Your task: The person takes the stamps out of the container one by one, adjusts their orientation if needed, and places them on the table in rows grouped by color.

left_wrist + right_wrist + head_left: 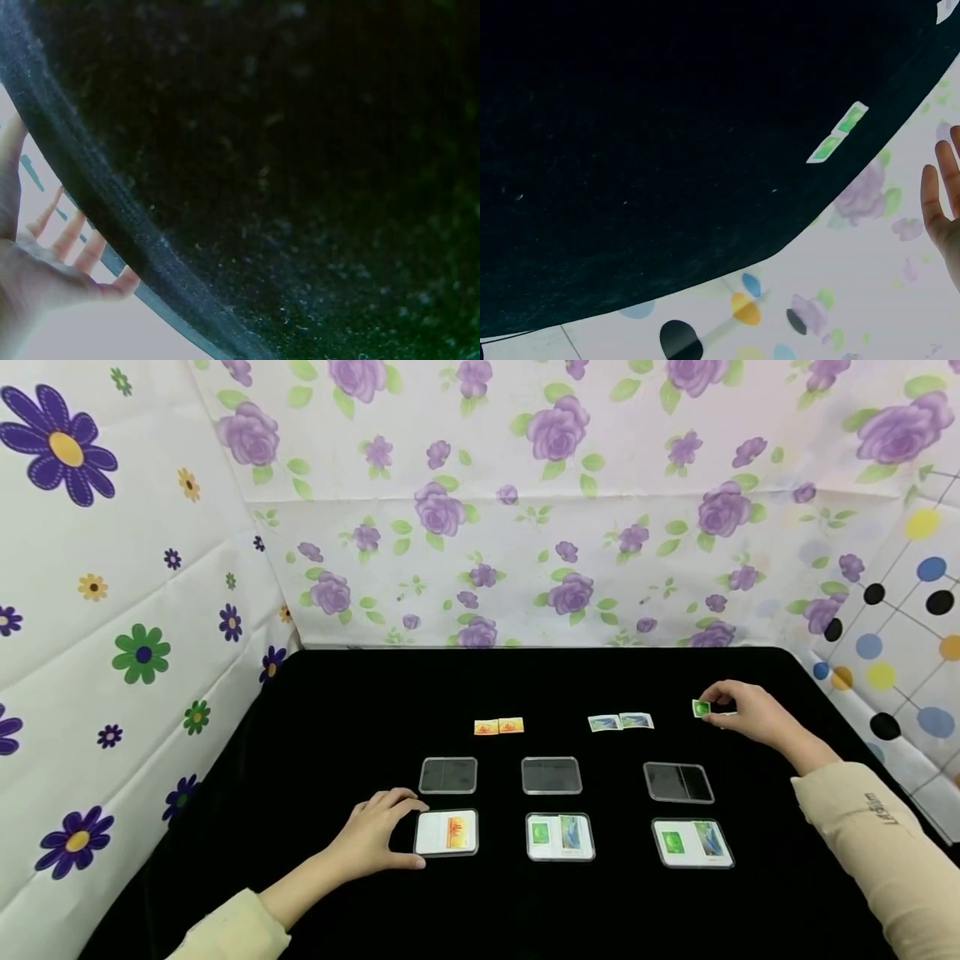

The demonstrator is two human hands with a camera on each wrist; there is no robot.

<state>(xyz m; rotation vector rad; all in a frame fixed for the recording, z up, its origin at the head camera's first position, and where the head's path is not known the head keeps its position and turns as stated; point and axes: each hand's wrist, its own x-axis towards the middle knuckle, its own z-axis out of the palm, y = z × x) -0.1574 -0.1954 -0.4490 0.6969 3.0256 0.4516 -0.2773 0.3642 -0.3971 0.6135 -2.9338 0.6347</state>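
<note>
In the head view my right hand (753, 714) is at the far right of the black table, thumb and index finger pinching the edge of a small green stamp (701, 708). Part of a second white-edged piece shows under that hand. The right wrist view has two green stamps (840, 132) end to end on the cloth, with hand fingers (931, 199) at the right edge. My left hand (378, 835) rests with fingers spread, index and thumb at the left corners of a clear case (446, 832) holding a white card with an orange stamp. The left wrist view shows its spread fingers (71, 236).
Two more cases with white cards, a middle one (560, 837) and a right one (692, 843), hold green and blue stamps. Behind them lie three clear case halves (448, 776). Pairs of orange stamps (498, 727) and blue stamps (621, 722) lie further back. Patterned curtains (480, 510) enclose the table.
</note>
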